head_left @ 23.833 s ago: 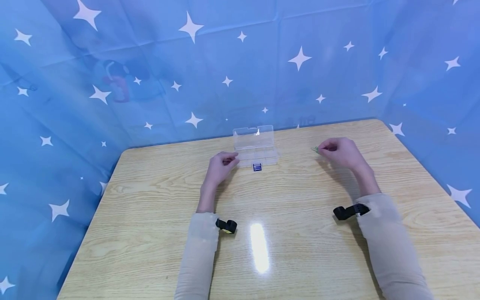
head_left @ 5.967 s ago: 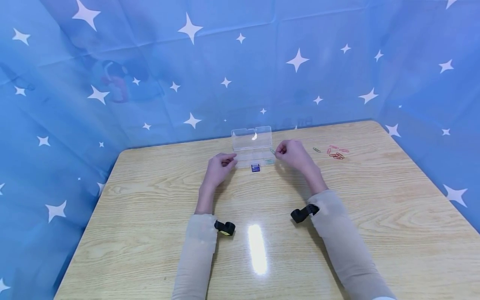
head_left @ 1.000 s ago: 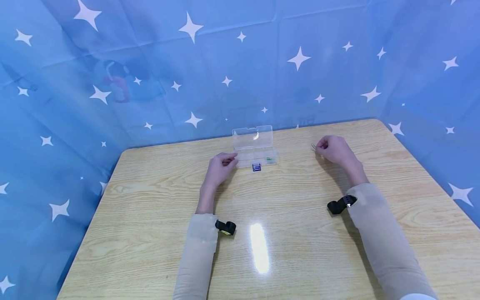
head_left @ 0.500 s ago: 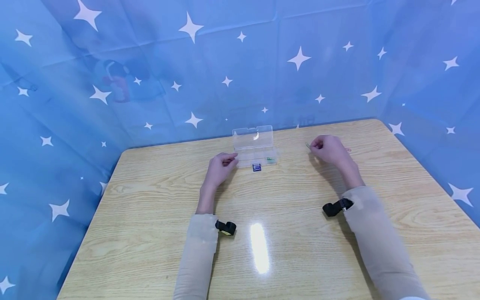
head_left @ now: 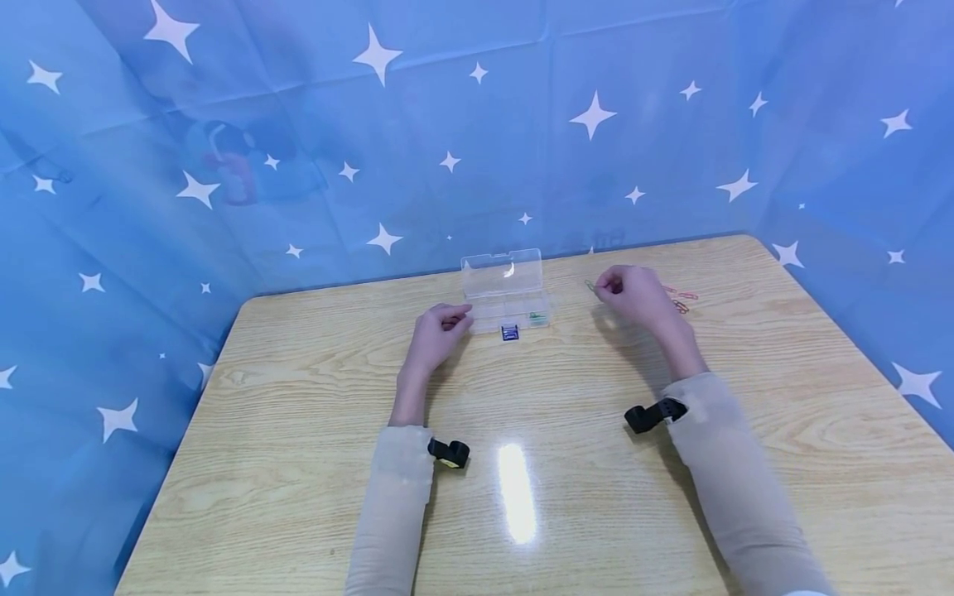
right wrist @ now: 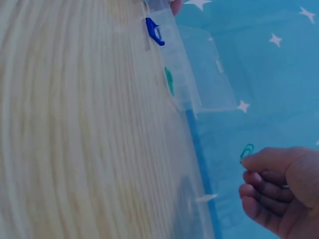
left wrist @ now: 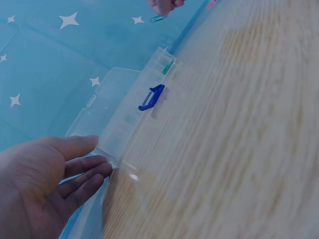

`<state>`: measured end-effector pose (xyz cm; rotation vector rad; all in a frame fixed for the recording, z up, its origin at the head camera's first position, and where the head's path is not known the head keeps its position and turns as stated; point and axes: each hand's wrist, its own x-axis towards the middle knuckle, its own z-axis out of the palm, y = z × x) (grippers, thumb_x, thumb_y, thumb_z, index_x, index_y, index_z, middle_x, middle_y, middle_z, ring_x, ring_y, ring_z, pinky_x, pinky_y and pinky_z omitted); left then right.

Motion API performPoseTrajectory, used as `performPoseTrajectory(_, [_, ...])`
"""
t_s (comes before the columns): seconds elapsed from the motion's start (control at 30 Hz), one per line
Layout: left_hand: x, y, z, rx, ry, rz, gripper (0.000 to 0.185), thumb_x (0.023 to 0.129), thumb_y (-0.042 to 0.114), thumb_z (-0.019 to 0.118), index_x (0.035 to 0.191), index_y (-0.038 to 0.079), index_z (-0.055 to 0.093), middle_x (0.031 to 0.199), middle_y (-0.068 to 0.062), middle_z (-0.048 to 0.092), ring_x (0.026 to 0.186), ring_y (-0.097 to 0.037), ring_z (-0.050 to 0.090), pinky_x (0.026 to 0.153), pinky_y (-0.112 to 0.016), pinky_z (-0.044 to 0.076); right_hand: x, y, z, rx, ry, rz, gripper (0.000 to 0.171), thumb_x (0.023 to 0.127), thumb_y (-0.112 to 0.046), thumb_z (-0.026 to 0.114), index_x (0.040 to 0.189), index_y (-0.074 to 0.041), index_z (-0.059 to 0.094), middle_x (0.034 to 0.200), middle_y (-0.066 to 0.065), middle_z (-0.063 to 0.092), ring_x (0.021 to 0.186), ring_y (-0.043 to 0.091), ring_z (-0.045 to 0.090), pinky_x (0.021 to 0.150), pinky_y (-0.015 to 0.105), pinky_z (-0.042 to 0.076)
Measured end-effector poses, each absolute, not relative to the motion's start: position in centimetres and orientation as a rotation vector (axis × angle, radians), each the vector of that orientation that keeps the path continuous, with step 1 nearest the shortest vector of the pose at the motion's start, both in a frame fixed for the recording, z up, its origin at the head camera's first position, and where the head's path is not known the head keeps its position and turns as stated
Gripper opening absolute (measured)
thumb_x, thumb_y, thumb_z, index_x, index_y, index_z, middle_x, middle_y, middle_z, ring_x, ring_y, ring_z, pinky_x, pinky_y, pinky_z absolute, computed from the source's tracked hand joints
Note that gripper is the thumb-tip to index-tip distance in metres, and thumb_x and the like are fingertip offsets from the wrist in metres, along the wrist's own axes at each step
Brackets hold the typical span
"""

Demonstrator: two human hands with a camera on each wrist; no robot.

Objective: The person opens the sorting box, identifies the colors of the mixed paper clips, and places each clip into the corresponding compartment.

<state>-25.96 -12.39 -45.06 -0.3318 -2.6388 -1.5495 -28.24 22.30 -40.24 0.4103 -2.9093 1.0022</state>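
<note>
My right hand pinches a green paper clip between thumb and index finger, raised over the far part of the table, to the right of a clear plastic box. The box's lid stands open at the back, and a blue latch hangs at its front. Green paper clips lie in the front right compartment. At the box's left end is my left hand, fingers relaxed and thumb extended, fingertips right at the corner.
Pink paper clips and red paper clips lie on the wooden table, partly hidden behind my right hand. A blue curtain with white stars rises behind the table's back edge.
Over the last second my right hand has moved left towards the box with the green paper clip. Green clips have gathered in the box since the earliest frame. My left hand stays put.
</note>
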Motion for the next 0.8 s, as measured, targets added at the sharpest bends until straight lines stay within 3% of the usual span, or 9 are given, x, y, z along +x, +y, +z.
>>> performPoseTrajectory(0.8, [-26.0, -12.4, -45.1, -0.331, -2.635, -1.559, 0.029, 0.1, 0.011, 0.066, 0.126, 0.0, 0.069, 0.113, -0.014, 0.068, 0.103, -0.025, 0.065, 0.092, -0.034, 0.055, -28.2, 18.3, -39.6, 0.472, -2.864, 1.149, 0.02, 0.1, -0.014, 0.062, 0.106, 0.004, 0.07, 0.094, 0.015, 0.069, 0.085, 0.027, 0.063, 0.076, 0.038, 0.052])
